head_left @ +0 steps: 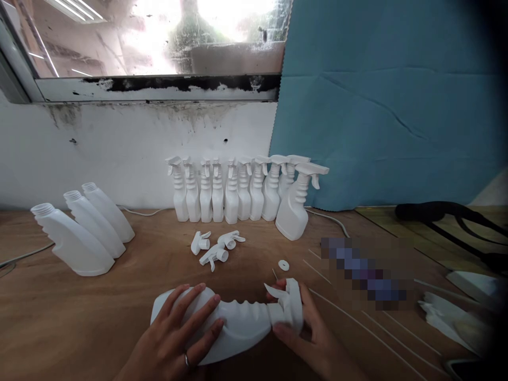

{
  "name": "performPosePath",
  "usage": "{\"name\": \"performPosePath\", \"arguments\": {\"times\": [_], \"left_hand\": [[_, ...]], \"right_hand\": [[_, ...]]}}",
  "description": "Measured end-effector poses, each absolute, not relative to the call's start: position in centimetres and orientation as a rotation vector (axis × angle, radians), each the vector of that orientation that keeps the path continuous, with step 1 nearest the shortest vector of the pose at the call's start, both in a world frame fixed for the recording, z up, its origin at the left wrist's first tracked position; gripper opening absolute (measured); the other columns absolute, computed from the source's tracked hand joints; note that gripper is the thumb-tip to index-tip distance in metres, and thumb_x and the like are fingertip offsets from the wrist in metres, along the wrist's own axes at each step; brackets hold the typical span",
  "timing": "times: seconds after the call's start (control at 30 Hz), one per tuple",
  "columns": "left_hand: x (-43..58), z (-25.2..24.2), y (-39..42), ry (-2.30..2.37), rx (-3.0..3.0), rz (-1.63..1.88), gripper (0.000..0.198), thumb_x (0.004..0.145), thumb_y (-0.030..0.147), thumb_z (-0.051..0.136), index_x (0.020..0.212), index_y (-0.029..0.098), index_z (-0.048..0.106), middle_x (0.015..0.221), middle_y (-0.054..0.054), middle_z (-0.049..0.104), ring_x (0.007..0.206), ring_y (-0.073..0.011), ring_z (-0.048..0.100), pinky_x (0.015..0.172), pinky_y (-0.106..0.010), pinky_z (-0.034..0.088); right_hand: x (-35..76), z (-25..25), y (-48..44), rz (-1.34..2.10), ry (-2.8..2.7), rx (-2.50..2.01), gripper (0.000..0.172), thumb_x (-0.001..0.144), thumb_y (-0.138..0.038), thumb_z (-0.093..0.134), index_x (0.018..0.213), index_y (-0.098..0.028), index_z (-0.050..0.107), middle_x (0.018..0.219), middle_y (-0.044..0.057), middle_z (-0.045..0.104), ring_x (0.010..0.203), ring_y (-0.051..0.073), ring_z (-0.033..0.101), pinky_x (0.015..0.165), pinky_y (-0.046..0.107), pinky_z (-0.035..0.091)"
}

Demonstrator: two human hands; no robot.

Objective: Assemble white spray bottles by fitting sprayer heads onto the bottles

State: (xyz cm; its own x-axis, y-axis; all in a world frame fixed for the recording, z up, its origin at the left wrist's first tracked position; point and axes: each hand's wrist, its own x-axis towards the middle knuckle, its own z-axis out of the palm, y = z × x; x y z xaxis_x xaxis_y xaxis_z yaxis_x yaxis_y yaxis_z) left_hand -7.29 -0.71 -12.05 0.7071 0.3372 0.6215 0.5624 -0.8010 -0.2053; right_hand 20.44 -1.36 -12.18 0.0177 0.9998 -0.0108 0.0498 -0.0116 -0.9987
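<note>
A white spray bottle (244,325) lies on its side near the table's front edge, its neck toward the right. My left hand (178,328) presses over the bottle's body, fingers wrapped across it, a ring on one finger. At the neck, my right hand (305,328) grips the white trigger sprayer head (293,301), thumb at its collar. The sprayer head sits on the bottle's mouth; how tightly it is screwed I cannot tell. Beyond the hands lie three loose trigger sprayer heads (216,255) and a small white ring (283,265).
Against the wall stands a row of several capped spray bottles (231,201). Three bottles without heads (79,243) stand at the left. Thin white tubes (357,330) lie at the right, near a blurred-out object (363,270), a black strap (440,211) and a white crumpled piece (448,317).
</note>
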Motion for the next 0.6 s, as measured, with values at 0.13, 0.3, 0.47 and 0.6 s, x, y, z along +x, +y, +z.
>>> {"name": "performPosePath", "arguments": {"times": [0.13, 0.3, 0.47, 0.6], "left_hand": [[-7.3, -12.1, -0.7, -0.67, -2.548, -0.808, 0.059, 0.074, 0.01, 0.063, 0.131, 0.016, 0.053, 0.141, -0.015, 0.054, 0.135, -0.0411, 0.042, 0.102, -0.061, 0.041], [-7.2, -12.2, -0.8, -0.684, -2.539, -0.813, 0.056, 0.076, 0.012, 0.062, 0.132, 0.016, 0.053, 0.14, -0.015, 0.055, 0.135, -0.0414, 0.041, 0.101, -0.061, 0.041], [-6.9, -12.2, -0.9, -0.679, -2.534, -0.846, 0.057, 0.075, 0.009, 0.061, 0.132, 0.015, 0.054, 0.141, -0.015, 0.054, 0.134, -0.0416, 0.042, 0.102, -0.061, 0.04], [-7.1, -12.3, -0.8, -0.707, -2.558, -0.94, 0.053, 0.08, 0.013, 0.061, 0.132, 0.016, 0.054, 0.141, -0.014, 0.055, 0.135, -0.0394, 0.041, 0.103, -0.058, 0.041]], "right_hand": [[20.5, -12.1, -1.4, 1.221, -1.217, -1.276, 0.054, 0.077, -0.059, 0.069, 0.113, -0.026, 0.046, 0.073, -0.002, 0.065, 0.048, 0.013, 0.054, 0.049, 0.026, 0.045], [20.5, -11.4, -1.4, 1.218, -1.149, -1.259, 0.067, 0.066, -0.054, 0.079, 0.12, -0.026, 0.05, 0.085, 0.001, 0.07, 0.071, 0.02, 0.064, 0.066, 0.031, 0.052], [20.3, -10.7, -1.4, 1.269, -1.08, -1.294, 0.054, 0.069, -0.054, 0.079, 0.109, -0.024, 0.06, 0.072, -0.001, 0.065, 0.063, 0.018, 0.059, 0.06, 0.028, 0.047], [20.5, -10.9, -1.4, 1.428, -1.057, -1.042, 0.068, 0.068, -0.056, 0.08, 0.124, -0.028, 0.055, 0.09, 0.001, 0.064, 0.054, 0.012, 0.053, 0.055, 0.028, 0.044]]}}
